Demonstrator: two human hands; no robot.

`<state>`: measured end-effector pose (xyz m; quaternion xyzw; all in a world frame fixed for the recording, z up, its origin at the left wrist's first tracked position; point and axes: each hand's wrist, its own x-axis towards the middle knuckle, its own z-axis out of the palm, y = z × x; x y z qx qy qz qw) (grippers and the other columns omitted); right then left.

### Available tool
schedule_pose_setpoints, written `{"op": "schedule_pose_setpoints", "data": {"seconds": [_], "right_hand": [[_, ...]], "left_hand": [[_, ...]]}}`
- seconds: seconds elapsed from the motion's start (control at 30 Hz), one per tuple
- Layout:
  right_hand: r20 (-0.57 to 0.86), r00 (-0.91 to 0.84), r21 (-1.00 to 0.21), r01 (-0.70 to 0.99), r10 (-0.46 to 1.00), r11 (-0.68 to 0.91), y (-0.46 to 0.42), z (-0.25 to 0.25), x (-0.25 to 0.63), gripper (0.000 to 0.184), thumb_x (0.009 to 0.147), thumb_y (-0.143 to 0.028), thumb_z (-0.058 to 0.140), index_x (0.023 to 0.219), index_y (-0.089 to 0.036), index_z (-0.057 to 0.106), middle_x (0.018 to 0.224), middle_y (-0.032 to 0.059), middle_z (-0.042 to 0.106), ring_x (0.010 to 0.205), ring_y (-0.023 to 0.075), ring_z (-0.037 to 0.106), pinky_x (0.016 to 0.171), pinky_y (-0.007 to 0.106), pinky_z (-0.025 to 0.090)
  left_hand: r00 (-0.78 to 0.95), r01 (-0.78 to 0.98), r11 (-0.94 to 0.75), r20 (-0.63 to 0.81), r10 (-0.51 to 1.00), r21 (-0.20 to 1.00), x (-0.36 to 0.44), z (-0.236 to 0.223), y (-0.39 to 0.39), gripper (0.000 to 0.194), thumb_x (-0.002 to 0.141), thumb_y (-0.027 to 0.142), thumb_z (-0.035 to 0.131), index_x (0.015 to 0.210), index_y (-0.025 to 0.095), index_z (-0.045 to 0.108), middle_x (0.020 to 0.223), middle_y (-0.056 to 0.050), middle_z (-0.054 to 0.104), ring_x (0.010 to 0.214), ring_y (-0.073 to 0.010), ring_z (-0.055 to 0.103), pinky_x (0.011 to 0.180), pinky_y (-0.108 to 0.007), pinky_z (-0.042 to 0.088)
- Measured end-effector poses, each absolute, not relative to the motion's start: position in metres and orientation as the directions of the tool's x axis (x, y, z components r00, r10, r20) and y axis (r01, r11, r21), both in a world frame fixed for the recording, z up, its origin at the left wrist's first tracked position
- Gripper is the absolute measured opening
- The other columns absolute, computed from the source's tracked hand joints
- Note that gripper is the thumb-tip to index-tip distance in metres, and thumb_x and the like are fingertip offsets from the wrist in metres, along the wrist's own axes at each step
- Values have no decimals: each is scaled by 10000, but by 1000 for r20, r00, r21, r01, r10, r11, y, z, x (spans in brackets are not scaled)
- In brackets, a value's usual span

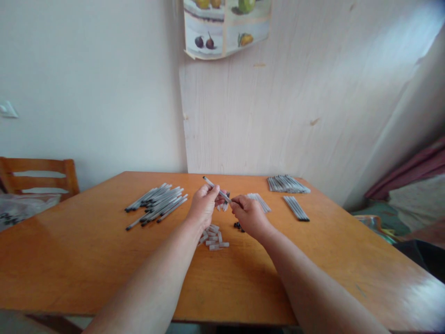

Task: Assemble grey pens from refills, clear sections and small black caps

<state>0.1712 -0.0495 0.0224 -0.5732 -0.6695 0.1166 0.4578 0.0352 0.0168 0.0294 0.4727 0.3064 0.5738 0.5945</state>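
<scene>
My left hand (pixel 204 204) is closed around a thin grey pen (pixel 214 187) that slants up to the left above the orange table (pixel 86 260). My right hand (pixel 248 214) pinches the pen's lower end, fingers pressed together. Both hands meet over the table's middle. Below my left hand lies a small heap of clear caps (pixel 213 236). A few small black pieces (pixel 238 226) lie just left of my right hand.
A loose pile of grey pens (pixel 158 202) lies at the left. Neat rows of pens (pixel 287 183) and a smaller row (pixel 296 208) lie at the back right. A wooden chair (pixel 38 176) and a plastic bag (pixel 21 208) stand left.
</scene>
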Motion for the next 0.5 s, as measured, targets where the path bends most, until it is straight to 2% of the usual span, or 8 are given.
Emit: {"op": "schedule_pose_setpoints", "data": {"seconds": [0.5], "right_hand": [[441, 101, -690, 674, 892, 265, -42, 18, 173, 202, 886, -268, 497, 823, -165, 659, 675, 14, 647, 603, 131, 563, 543, 226, 348]], "left_hand": [[133, -397, -108, 174, 976, 911, 35, 26, 17, 221, 812, 321, 679, 888, 150, 561, 834, -79, 716, 721, -147, 688, 673, -268, 541]]}}
